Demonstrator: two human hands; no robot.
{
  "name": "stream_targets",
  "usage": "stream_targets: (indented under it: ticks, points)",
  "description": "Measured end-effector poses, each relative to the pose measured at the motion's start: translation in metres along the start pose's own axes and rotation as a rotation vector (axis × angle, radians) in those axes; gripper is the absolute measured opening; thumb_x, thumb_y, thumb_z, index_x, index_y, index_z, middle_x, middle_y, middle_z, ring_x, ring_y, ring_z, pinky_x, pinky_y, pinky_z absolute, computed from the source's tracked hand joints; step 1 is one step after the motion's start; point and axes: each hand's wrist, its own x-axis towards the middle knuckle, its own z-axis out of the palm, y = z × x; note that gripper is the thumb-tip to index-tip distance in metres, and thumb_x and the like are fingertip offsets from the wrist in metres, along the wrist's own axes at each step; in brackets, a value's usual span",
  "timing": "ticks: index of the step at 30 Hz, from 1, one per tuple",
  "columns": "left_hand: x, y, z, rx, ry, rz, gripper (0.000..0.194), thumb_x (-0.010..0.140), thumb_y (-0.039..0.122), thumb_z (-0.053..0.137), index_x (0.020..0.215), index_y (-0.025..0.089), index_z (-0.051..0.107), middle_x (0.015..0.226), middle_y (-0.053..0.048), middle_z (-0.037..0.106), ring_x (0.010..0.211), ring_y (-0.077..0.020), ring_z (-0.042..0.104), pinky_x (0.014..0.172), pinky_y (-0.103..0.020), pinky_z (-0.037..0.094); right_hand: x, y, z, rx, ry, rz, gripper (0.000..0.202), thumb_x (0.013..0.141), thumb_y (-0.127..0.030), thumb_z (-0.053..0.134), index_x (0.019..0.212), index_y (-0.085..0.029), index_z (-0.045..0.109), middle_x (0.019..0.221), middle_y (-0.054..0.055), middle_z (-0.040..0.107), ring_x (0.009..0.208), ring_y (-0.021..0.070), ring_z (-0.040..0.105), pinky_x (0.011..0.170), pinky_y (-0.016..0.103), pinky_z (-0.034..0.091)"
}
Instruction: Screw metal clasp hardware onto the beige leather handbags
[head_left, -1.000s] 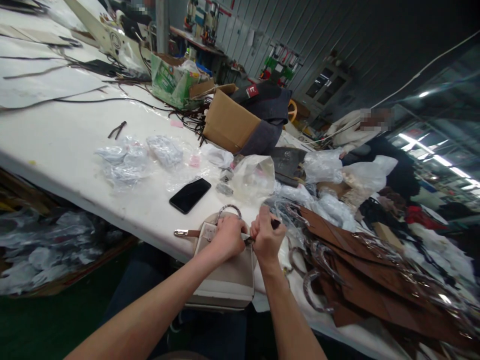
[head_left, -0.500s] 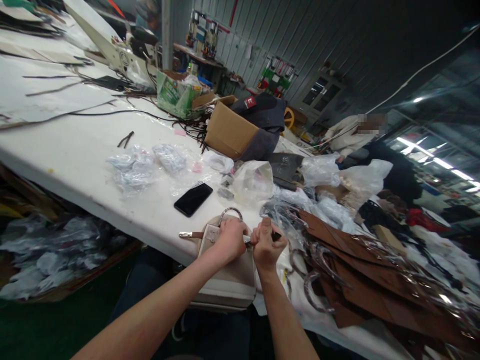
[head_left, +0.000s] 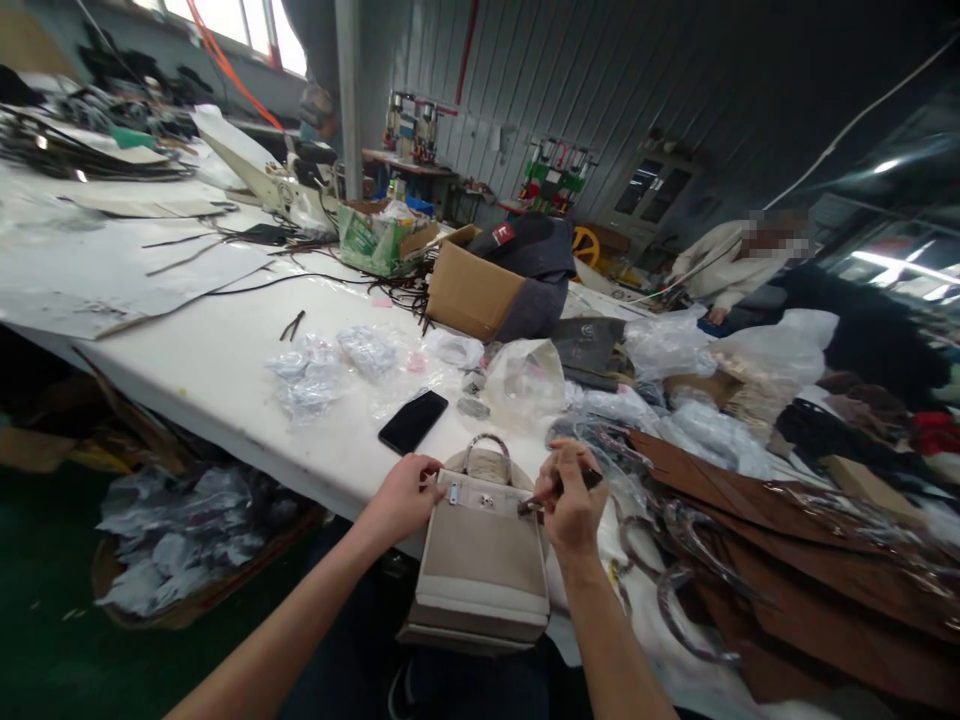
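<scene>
Beige bag (head_left: 484, 555) is at table (head_left: 217, 350) edge; prob. light, semi-stiff, best held by side edges. R hand (head_left: 574, 500) grips dark-handled tool (head_left: 590, 480); L hand (head_left: 403, 500) at bag's top L corner, grip unclear.

My right hand (head_left: 574, 495) hides most of the slim dark tool (head_left: 529, 507) in its grip, so I can't tell what kind it is. Whether my left hand (head_left: 409, 492) pinches the upper corner of the boxy beige handbag (head_left: 484, 560) or only touches it is unclear, and the small metal fittings (head_left: 487, 501) on its top band are too tiny to read. Both my forearms (head_left: 611, 630) run off the bottom edge. The right edge cuts the flat brown leather-like panels (head_left: 795, 560). A cream-topped person's (head_left: 724, 265) head is blurred.
</scene>
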Motion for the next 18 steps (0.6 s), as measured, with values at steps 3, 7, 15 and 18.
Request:
stream_targets:
  ticks: [3, 7, 15, 18]
  points:
    - [-0.001, -0.005, 0.007, -0.068, -0.028, -0.033, 0.027, 0.092, 0.012, 0.071, 0.118, 0.012, 0.078, 0.111, -0.012, 0.074, 0.102, -0.0257, 0.069, 0.093, -0.035, 0.053, 0.001, -0.009, 0.004, 0.05, -0.051, 0.004, 0.059, 0.098, -0.056, 0.078, 0.063, -0.02, 0.048, 0.055, -0.007, 0.038, 0.041, 0.0058, 0.029, 0.037, 0.021, 0.02]
    - [0.0, -0.001, 0.008, -0.063, -0.002, -0.05, 0.024, 0.087, 0.007, 0.072, 0.109, 0.013, 0.079, 0.097, -0.007, 0.074, 0.089, -0.022, 0.067, 0.083, -0.032, 0.049, -0.014, -0.012, 0.038, 0.139, -0.074, -0.061, 0.067, 0.105, -0.051, 0.071, 0.056, -0.021, 0.037, 0.054, -0.008, 0.028, 0.043, 0.0062, 0.024, 0.041, 0.024, 0.019]
    - [0.008, 0.0, 0.007, -0.174, -0.051, -0.08, 0.018, 0.078, 0.007, 0.07, 0.093, 0.012, 0.079, 0.072, 0.001, 0.064, 0.068, -0.0169, 0.057, 0.062, -0.028, 0.037, -0.03, 0.025, 0.098, 0.125, -0.16, -0.003, 0.061, 0.108, -0.051, 0.067, 0.06, -0.022, 0.043, 0.055, -0.008, 0.033, 0.044, 0.0081, 0.031, 0.044, 0.027, 0.023]
    - [0.007, -0.002, 0.005, -0.22, -0.085, -0.058, 0.011, 0.077, 0.012, 0.07, 0.085, 0.013, 0.078, 0.065, 0.003, 0.059, 0.064, -0.0158, 0.052, 0.059, -0.028, 0.033, -0.034, 0.031, 0.095, 0.022, -0.186, 0.001, 0.062, 0.106, -0.055, 0.068, 0.06, -0.023, 0.041, 0.055, -0.006, 0.034, 0.046, 0.0096, 0.033, 0.044, 0.028, 0.025]
